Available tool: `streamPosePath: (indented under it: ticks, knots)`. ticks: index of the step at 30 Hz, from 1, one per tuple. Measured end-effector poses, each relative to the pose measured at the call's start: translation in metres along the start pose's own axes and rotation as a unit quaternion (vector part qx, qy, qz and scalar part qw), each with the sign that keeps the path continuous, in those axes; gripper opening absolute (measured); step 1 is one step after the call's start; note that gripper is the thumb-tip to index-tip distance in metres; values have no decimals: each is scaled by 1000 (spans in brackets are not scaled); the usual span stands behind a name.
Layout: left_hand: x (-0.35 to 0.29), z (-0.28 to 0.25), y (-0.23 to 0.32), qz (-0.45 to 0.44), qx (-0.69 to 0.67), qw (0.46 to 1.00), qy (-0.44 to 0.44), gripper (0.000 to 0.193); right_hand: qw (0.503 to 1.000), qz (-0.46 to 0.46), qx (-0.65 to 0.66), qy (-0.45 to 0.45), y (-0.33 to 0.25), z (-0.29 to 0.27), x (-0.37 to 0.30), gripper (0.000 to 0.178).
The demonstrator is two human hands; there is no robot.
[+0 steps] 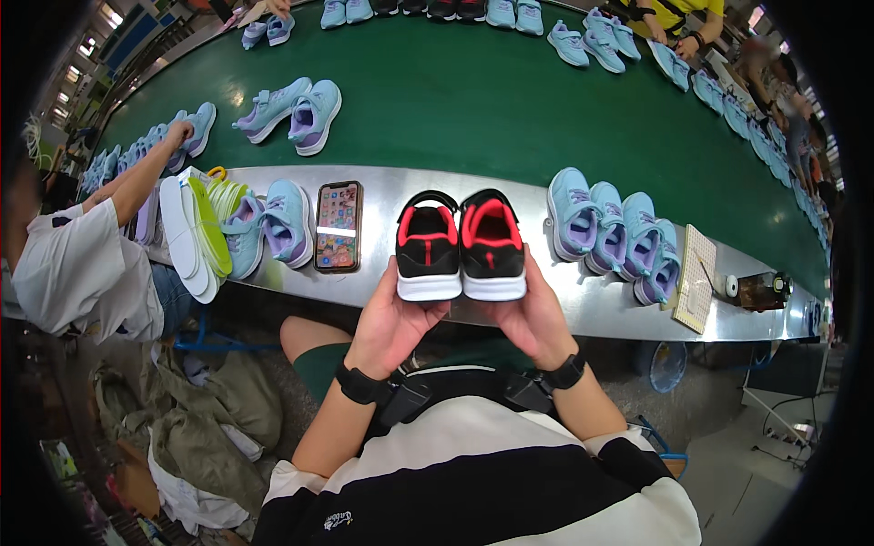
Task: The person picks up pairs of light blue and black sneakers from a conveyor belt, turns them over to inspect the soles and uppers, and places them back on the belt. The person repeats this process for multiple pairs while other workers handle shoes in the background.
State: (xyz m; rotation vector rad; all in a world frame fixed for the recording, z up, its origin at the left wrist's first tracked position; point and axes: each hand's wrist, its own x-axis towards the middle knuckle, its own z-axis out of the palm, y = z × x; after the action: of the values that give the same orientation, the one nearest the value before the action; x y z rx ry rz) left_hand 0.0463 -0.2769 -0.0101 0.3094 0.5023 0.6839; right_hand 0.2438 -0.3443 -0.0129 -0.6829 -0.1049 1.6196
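Left hand (391,318), right hand (533,320): each half-curled, gripping the heel end of one shoe. Black shoes with red lining (429,252), one pair: side by side just beyond the hands, heels toward the wearer. Left of the hands, on the metal table (381,196): phone (338,227); light-blue pair (289,226). Right of the hands: light-blue row (574,214); yellowish board (696,278). Beyond the hands: green surface (437,100).

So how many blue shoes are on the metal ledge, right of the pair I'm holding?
4, side by side: the leftmost shoe, the second shoe, the third shoe, and the rightmost shoe, partly hidden, beside the cream board.
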Motion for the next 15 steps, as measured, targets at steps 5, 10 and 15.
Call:
streamPosePath:
  ticks: [5,10,15]
  knots:
    - [1,17,6,29,39,997,62,41,1000,-26,-1,12,-7,18,6,47]
    - [-11,18,13,126,150,980,21,46,989,-107,-96,-36,-14,16,-5,47]
    - [-23,5,4,259,409,872,74,54,886,-309,-342,-51,-4,-5,-19,72]
